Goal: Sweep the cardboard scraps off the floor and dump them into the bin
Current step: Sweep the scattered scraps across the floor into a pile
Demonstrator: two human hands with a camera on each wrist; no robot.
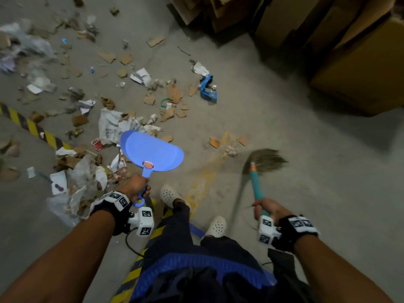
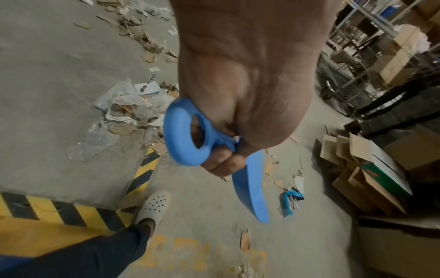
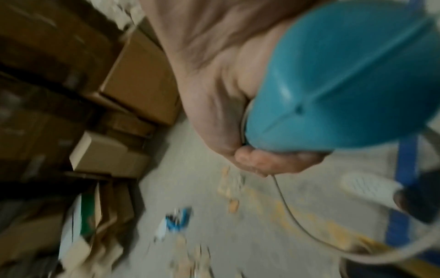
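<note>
Blue dustpan (image 1: 152, 150) gripped by its handle in left hand (image 1: 136, 187), raised above cardboard scraps (image 1: 172, 95). Teal-handled broom (image 1: 258, 171) clasped in right hand (image 1: 267, 209), bristles down on floor (image 1: 284, 132).

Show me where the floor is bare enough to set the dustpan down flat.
Bare floor lies between the broom and the boxes. Ahead of and left of the dustpan, the scraps and paper crowd it.

I see open floor (image 1: 273, 110) between the cardboard scraps (image 1: 172, 95) and the stacked boxes (image 1: 354, 68) on the right, enough for a pass. Left is choked with paper litter (image 1: 109, 125). The striped kerb (image 1: 30, 125) blocks low passes there.
</note>
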